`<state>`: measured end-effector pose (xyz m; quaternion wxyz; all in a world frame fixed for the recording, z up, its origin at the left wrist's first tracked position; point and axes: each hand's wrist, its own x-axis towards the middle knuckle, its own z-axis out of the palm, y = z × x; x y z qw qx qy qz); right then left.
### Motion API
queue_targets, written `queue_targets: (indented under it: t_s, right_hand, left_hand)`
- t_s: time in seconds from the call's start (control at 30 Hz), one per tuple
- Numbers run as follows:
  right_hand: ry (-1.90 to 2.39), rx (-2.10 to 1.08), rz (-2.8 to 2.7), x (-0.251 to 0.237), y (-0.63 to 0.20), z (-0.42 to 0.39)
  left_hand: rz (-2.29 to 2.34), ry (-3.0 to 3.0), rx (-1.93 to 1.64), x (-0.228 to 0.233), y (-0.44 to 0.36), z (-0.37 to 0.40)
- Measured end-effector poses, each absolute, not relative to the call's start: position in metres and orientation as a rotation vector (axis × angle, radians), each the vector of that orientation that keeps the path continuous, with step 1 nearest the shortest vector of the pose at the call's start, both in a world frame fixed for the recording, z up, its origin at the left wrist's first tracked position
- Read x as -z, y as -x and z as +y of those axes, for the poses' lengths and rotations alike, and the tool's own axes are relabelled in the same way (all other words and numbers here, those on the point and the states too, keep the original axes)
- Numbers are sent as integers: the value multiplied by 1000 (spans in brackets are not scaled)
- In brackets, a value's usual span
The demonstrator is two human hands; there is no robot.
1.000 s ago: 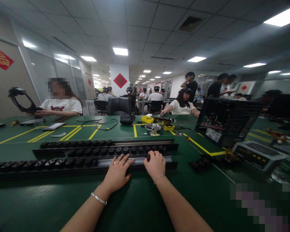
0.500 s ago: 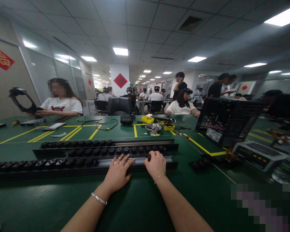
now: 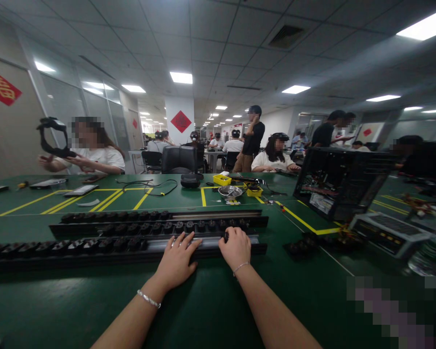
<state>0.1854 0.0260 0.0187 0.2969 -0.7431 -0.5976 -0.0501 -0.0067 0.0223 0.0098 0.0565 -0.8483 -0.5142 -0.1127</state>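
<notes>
A long black power track with a silvery channel lies across the table nearest me. Black socket modules sit in a row along its left part. My left hand lies flat on the bare stretch of this channel, fingers spread. To its right, my right hand is curled with fingers and thumb around a small black socket module at the track. Most of that module is hidden by the fingers. Just behind runs a second black track carrying more socket modules.
Several loose black modules lie to the right. Beyond them are an open computer case, a power supply unit and a plastic bottle. A metal bowl and yellow bins stand behind the tracks. People sit across the table.
My right hand has shifted very slightly right with the module; my left hand stays put. Across the table, a person on the left has raised a headset. A standing person has moved left.
</notes>
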Motion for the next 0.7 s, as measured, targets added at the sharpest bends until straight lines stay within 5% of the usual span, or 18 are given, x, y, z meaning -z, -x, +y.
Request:
queue_targets:
  t_s: [0.7]
  right_hand:
    - [1979,74,-1539,-16,-206,27]
  left_hand:
    - [-1552,2565,340,-10,7,21]
